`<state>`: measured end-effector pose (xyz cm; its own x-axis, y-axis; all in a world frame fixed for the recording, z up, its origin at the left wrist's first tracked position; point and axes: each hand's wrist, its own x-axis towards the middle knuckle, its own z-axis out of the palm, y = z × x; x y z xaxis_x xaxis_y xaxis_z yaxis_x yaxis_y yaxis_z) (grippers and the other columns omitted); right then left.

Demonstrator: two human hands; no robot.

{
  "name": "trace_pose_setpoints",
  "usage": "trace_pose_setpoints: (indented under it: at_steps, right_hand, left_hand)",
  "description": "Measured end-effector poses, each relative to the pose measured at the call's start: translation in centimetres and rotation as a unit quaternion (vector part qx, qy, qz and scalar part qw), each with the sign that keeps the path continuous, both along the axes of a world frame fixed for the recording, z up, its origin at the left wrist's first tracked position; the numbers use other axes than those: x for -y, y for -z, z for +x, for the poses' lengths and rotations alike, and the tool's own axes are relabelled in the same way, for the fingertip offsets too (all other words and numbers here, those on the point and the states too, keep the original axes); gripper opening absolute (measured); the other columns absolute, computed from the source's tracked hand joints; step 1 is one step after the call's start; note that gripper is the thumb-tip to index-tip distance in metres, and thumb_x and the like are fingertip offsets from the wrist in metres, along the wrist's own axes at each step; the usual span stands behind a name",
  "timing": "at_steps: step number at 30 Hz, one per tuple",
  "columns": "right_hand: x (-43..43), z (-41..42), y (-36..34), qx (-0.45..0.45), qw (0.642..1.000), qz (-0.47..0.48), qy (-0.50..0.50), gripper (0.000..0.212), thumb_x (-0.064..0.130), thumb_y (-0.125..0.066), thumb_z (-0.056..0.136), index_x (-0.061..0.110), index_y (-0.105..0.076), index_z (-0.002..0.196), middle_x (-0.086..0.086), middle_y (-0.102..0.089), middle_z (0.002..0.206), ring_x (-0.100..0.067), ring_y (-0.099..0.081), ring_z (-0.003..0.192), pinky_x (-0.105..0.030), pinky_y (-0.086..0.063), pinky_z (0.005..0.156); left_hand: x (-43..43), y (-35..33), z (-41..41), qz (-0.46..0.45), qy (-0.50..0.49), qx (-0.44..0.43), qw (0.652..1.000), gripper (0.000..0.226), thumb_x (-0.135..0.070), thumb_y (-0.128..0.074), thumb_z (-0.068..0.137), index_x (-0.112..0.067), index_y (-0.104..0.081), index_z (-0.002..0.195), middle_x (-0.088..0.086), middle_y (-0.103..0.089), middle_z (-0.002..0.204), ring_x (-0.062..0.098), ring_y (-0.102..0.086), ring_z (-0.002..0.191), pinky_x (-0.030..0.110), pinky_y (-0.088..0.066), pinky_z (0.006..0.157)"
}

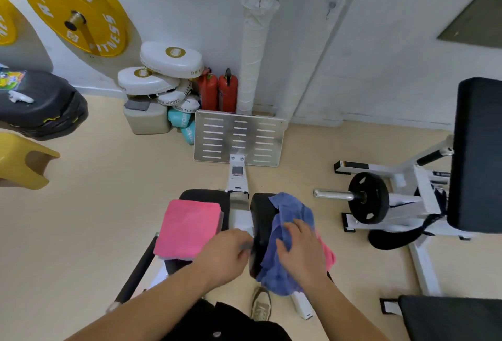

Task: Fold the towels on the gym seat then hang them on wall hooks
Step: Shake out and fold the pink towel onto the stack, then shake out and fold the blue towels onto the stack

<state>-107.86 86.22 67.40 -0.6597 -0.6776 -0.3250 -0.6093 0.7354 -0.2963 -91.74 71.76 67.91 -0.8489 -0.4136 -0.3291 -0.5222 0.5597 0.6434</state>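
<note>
The fingers (292, 229) of the right hand (304, 251) curl into the crumpled blue towel (288, 210), gripping it on the right seat surface (260, 221). The left hand (225, 256) has its fingers (243, 243) bent at that surface's edge, but blur hides whether they hold anything. A second pink cloth (328, 255) peeks out at the right hand's 3 o'clock. A folded pink towel (187, 229) lies on the left seat surface (209, 196), at the left hand's 10 o'clock.

A soft, fuzzy cloth is seen in the pink towel (188, 228) and the blue towel (292, 213). The seat pad (206, 198) is covered in matt black padding. The slotted footplate (239, 137) is made of bare, dully shining metal. The floor (108, 204) is finished smooth and matt.
</note>
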Motion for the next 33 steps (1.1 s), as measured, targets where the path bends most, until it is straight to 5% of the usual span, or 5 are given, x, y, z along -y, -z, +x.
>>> trace_pose_setpoints:
  at_steps: [8, 16, 22, 25, 33]
  right_hand:
    - [-6.4, -5.7, 2.6, 0.118, 0.993, -0.008, -0.005, 0.044, 0.036, -0.057, 0.097, 0.037, -0.058, 0.14, 0.018, -0.063, 0.132, -0.011, -0.06, 0.118, -0.023, -0.046, 0.089]
    - [-6.5, -8.5, 0.1, 0.3, 0.92, -0.215, 0.134, 0.034, 0.019, -0.062, 0.1, 0.022, -0.054, 0.068, 0.011, -0.049, 0.063, -0.012, -0.044, 0.063, -0.021, -0.037, 0.061]
    - [-6.2, -10.2, -8.6, 0.376, 0.85, -0.337, 0.149, 0.02, 0.011, -0.057, 0.103, 0.005, -0.068, 0.087, 0.009, -0.068, 0.076, -0.002, -0.059, 0.073, -0.017, -0.048, 0.071]
    - [-6.1, -10.2, -13.7, 0.426, 0.816, -0.377, 0.099, 0.025, 0.009, -0.049, 0.106, 0.0, -0.071, 0.097, -0.003, -0.077, 0.094, -0.01, -0.07, 0.089, -0.022, -0.053, 0.08]
    - [-5.6, -11.2, -19.6, 0.419, 0.762, -0.473, 0.146, 0.028, 0.041, -0.057, 0.095, 0.016, -0.069, 0.093, -0.016, -0.071, 0.101, -0.025, -0.068, 0.102, -0.045, -0.054, 0.098]
  left_hand:
    - [-7.4, 0.9, -5.9, 0.118, -0.091, 0.065, 0.987, 0.021, -0.027, -0.053, 0.081, -0.022, -0.066, 0.096, 0.0, -0.072, 0.086, 0.018, -0.067, 0.083, 0.038, -0.057, 0.082]
    - [-11.4, -0.3, -7.1, 0.147, -0.242, 0.027, 0.959, 0.019, -0.02, -0.06, 0.086, -0.035, -0.069, 0.095, -0.013, -0.076, 0.094, -0.001, -0.07, 0.086, 0.028, -0.057, 0.085]
    - [-10.0, -4.9, -10.8, 0.112, -0.271, -0.109, 0.95, 0.045, -0.02, -0.065, 0.092, -0.044, -0.052, 0.128, -0.044, -0.056, 0.118, -0.017, -0.056, 0.111, 0.018, -0.05, 0.093]
    - [-8.3, -7.4, -12.7, 0.057, -0.189, -0.169, 0.966, 0.061, -0.012, -0.068, 0.086, -0.032, -0.05, 0.141, -0.023, -0.054, 0.137, -0.001, -0.057, 0.123, 0.025, -0.05, 0.103]
    - [-5.3, -11.9, -12.6, 0.045, -0.093, -0.133, 0.986, 0.025, -0.007, -0.073, 0.077, -0.027, -0.06, 0.07, -0.017, -0.062, 0.072, -0.003, -0.057, 0.066, 0.023, -0.05, 0.064]
